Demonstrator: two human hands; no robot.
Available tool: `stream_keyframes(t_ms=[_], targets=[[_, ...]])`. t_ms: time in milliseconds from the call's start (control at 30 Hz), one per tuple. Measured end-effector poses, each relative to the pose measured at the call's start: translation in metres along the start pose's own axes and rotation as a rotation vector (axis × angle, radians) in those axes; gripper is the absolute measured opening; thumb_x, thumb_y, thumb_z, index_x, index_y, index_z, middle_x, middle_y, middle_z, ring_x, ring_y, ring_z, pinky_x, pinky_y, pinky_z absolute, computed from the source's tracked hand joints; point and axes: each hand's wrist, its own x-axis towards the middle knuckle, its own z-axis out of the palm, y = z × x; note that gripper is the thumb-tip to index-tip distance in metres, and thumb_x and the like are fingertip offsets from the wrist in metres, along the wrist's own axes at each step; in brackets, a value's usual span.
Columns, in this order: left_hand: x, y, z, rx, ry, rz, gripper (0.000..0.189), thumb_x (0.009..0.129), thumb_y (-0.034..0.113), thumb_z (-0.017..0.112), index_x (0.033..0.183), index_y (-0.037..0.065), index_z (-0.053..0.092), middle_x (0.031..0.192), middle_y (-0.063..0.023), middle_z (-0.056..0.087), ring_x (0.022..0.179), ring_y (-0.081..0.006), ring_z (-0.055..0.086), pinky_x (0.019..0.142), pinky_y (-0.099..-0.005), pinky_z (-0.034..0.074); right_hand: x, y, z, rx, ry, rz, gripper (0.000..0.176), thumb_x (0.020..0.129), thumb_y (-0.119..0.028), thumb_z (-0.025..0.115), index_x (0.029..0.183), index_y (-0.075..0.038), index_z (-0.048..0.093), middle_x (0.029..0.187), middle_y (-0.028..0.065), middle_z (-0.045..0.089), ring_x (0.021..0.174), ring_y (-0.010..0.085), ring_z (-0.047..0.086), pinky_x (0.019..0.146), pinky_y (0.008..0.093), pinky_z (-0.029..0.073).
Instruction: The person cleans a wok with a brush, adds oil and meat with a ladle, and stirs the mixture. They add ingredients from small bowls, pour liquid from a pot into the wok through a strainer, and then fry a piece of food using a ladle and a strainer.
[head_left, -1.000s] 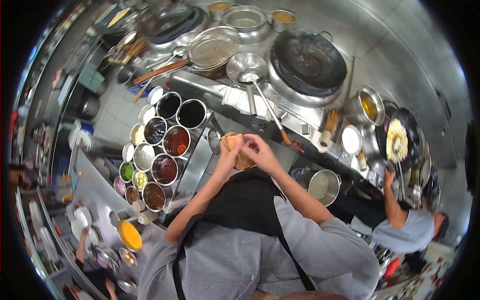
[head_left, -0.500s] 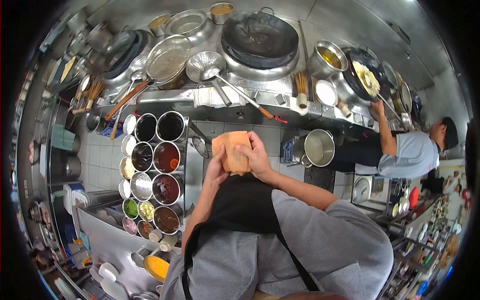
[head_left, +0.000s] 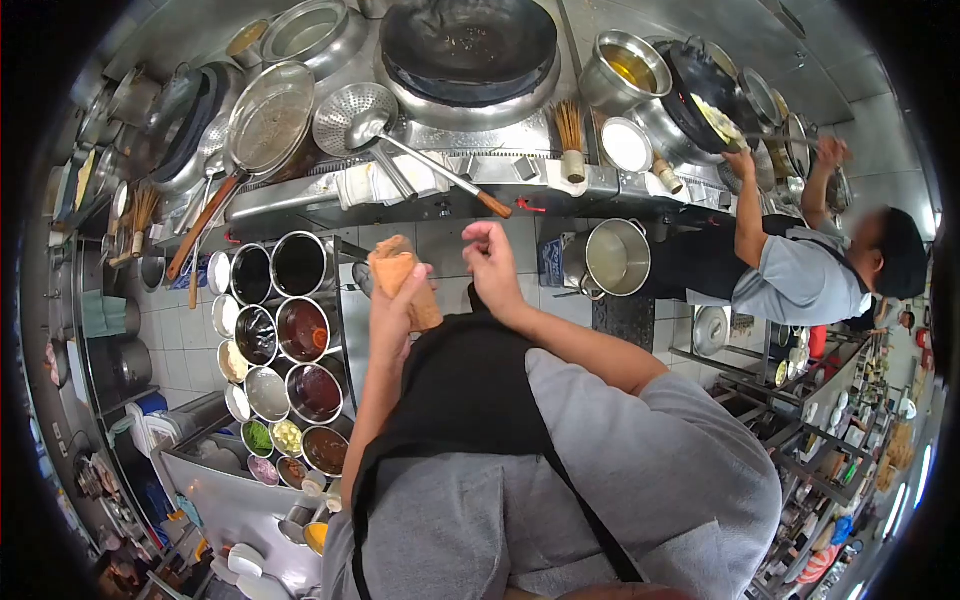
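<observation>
My left hand (head_left: pixel 393 305) grips a folded orange-brown cloth (head_left: pixel 403 278) held up in front of my black apron. My right hand (head_left: pixel 488 262) hangs just to the right of the cloth, apart from it, with its fingers loosely curled and nothing in them. Both hands hover over the tiled floor between the stove line and a trolley of sauce pots.
A steel trolley (head_left: pixel 350 330) with several round sauce containers stands at my left. Ahead, a large black wok (head_left: pixel 466 42), a perforated ladle (head_left: pixel 352 118) and a strainer pan (head_left: pixel 268 118). A steel pot (head_left: pixel 615 258) sits low. A co-worker (head_left: pixel 800 270) cooks at the right.
My right hand has let go of the cloth and moved right; the left hand now holds it alone. The view has swung left and the co-worker raised a second arm.
</observation>
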Motion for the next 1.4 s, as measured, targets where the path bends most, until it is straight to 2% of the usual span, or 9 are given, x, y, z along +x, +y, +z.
stream_keyframes(t_ms=[267, 300, 400, 500, 667, 933, 1067, 1167, 1400], targets=[[0.026, 0.039, 0.036, -0.042, 0.167, 0.037, 0.043, 0.09, 0.018, 0.077, 0.123, 0.004, 0.053, 0.099, -0.0047, 0.064, 0.086, -0.0157, 0.065, 0.077, -0.031, 0.052, 0.198, 0.044, -0.136, -0.175, 0.18, -0.003, 0.016, 0.092, -0.006, 0.061, 0.107, -0.009, 0.061, 0.101, 0.0034, 0.061, 0.088, 0.0163, 0.059, 0.073, 0.0332, 0.054], [0.031, 0.044, 0.039, -0.047, 0.176, 0.05, 0.044, 0.088, 0.017, 0.078, 0.122, 0.004, 0.053, 0.097, -0.0029, 0.062, 0.084, -0.0148, 0.064, 0.076, -0.0306, 0.052, 0.245, 0.091, -0.186, -0.634, 0.222, -0.209, 0.016, 0.09, -0.012, 0.064, 0.105, -0.006, 0.062, 0.1, 0.0092, 0.064, 0.091, 0.0237, 0.062, 0.077, 0.0402, 0.053], [0.043, 0.05, 0.046, -0.089, 0.29, 0.069, 0.041, 0.088, 0.017, 0.079, 0.119, 0.005, 0.055, 0.098, -0.0028, 0.062, 0.084, -0.0141, 0.063, 0.077, -0.0306, 0.052, 0.267, 0.073, -0.224, -1.322, 0.363, 0.024, 0.056, 0.077, -0.033, 0.072, 0.117, 0.002, 0.055, 0.112, 0.0262, 0.063, 0.104, 0.0468, 0.062, 0.091, 0.0512, 0.05], [0.051, 0.053, 0.049, -0.022, 0.288, 0.125, 0.05, 0.087, 0.017, 0.08, 0.127, 0.003, 0.052, 0.104, -0.0035, 0.063, 0.091, -0.0131, 0.063, 0.081, -0.0293, 0.051, 0.274, 0.093, -0.229, -1.431, 0.198, 0.178, 0.088, 0.081, -0.038, 0.074, 0.146, 0.0, 0.027, 0.134, 0.0303, 0.044, 0.119, 0.0501, 0.053, 0.097, 0.0548, 0.048], [0.09, 0.08, 0.056, -0.018, 0.286, 0.156, 0.053, 0.086, 0.016, 0.08, 0.129, 0.004, 0.05, 0.101, -0.004, 0.062, 0.089, -0.0143, 0.064, 0.079, -0.0308, 0.053, 0.27, 0.117, -0.213, -1.359, 0.109, 0.143, 0.059, 0.086, -0.016, 0.064, 0.136, -0.002, 0.037, 0.129, 0.0289, 0.047, 0.118, 0.0502, 0.053, 0.098, 0.0559, 0.045], [0.234, 0.176, -0.153, 0.401, 0.62, 0.208, 0.043, 0.079, 0.03, 0.081, 0.111, 0.005, 0.067, 0.09, -0.0069, 0.07, 0.075, -0.0184, 0.068, 0.069, -0.0347, 0.055, 0.253, 0.096, -0.196, -1.321, 0.29, -0.213, 0.049, 0.084, -0.007, 0.061, 0.13, 0.001, 0.047, 0.122, 0.0235, 0.051, 0.114, 0.0452, 0.052, 0.1, 0.0504, 0.041], [0.271, 0.256, -0.314, 0.972, 0.759, -0.011, 0.068, 0.07, 0.056, 0.08, 0.108, 0.0, 0.07, 0.099, -0.0122, 0.072, 0.08, -0.0235, 0.068, 0.072, -0.0362, 0.052, 0.223, 0.058, -0.161, -1.095, 0.227, -0.412, 0.034, 0.082, 0.0, 0.057, 0.116, 0.003, 0.056, 0.111, 0.0221, 0.053, 0.104, 0.0406, 0.053, 0.09, 0.0463, 0.044], [0.28, 0.266, -0.423, 1.144, 0.61, -0.255, 0.069, 0.069, 0.051, 0.079, 0.114, 0.0, 0.068, 0.105, -0.0136, 0.072, 0.088, -0.0245, 0.068, 0.076, -0.0349, 0.052, 0.19, 0.077, -0.156, -1.038, 0.164, -0.337, 0.028, 0.083, 0.004, 0.053, 0.11, 0.004, 0.056, 0.103, 0.0207, 0.052, 0.092, 0.0382, 0.054, 0.08, 0.0447, 0.045], [0.206, 0.277, -0.366, 0.922, 0.305, -0.364, 0.062, 0.075, 0.029, 0.08, 0.128, 0.004, 0.06, 0.1, -0.0077, 0.067, 0.087, -0.0152, 0.064, 0.078, -0.0308, 0.052, 0.099, 0.13, -0.182, -1.397, 0.168, -0.189, 0.017, 0.08, -0.004, 0.056, 0.096, 0.0, 0.061, 0.089, 0.0182, 0.056, 0.075, 0.0315, 0.056, 0.069, 0.0434, 0.046]])
